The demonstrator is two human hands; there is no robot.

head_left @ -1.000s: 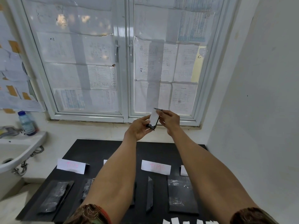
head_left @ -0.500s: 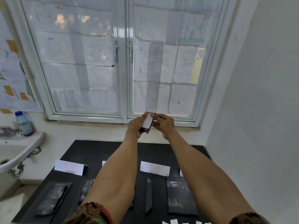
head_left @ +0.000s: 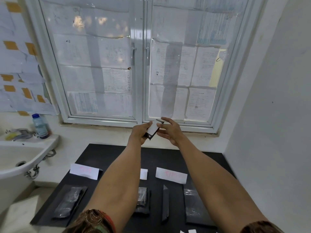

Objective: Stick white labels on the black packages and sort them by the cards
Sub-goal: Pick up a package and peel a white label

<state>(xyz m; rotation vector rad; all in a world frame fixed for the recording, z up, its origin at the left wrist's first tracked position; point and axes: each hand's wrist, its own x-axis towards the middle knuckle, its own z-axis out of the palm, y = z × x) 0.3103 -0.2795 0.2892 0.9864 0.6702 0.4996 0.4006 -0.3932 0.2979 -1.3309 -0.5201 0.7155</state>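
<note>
White porcelain marked the far left: a sink (head_left: 25, 158) with a bottle (head_left: 41, 126) on its rim, well apart from the work. On the black table (head_left: 107, 152) the left card (head_left: 84, 171) stood behind the left package (head_left: 70, 201).

Above the table's far edge, in front of the window, the left hand (head_left: 138, 133) gripped the held package (head_left: 149, 136). Its fingers were curled round the lower end, and the white label (head_left: 152, 129) faced the camera. Half a second earlier both hands had been closed over that package, the right one pressing on the label. Now the right hand (head_left: 170, 132) had come off it, fingers straight and spread, thumb just beside the package's edge, holding nothing. This suggested that the label was stuck down and the labelling of this piece was done, with only the sorting left.

The held package's long axis ran on a slant. Its low end sat down-left in the left palm and its high end pointed up-right toward the window frame.

Further right, the right card (head_left: 171, 175) stood with a thin package (head_left: 165, 204) and a wide package (head_left: 195, 206) in front of it. The pink writing on the cards was too faint to read, so the proper pile could not be told.
</note>
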